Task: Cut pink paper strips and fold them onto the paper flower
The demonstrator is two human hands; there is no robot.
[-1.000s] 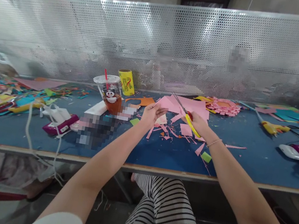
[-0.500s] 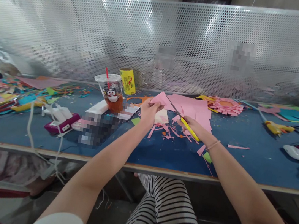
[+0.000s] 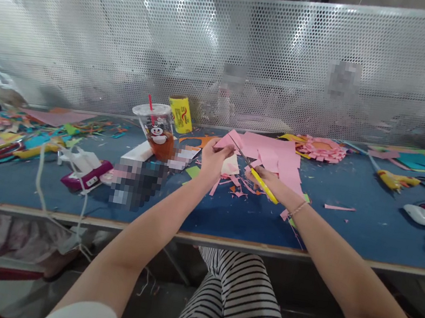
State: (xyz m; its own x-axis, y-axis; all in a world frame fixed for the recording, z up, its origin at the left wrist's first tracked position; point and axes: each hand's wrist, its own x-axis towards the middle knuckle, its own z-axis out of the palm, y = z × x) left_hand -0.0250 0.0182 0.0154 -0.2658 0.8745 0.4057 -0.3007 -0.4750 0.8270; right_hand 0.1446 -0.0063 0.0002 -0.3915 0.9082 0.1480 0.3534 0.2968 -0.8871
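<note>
Between the fingers of my left hand (image 3: 215,158) is a small pink paper piece (image 3: 232,140), raised over the blue table. My right hand (image 3: 266,180) is closed round the yellow handles of a pair of scissors (image 3: 263,184). The dark blades point up and left and lie against the pink piece's right side. Beneath both hands are pink paper scraps (image 3: 243,186) and a cream paper square (image 3: 230,165). Larger pink sheets (image 3: 275,153) lie just behind my right hand.
A drink cup (image 3: 158,132) and a yellow box (image 3: 181,114) stand behind left. A fringed pink paper flower (image 3: 323,149) lies behind right. Glue guns (image 3: 395,181), purple power strips (image 3: 88,174) and cords lie at both sides. A perforated metal screen (image 3: 197,57) rises behind.
The scissors and my right hand have moved slightly left, and the blades now reach further across the pink piece. My left hand has barely shifted.
</note>
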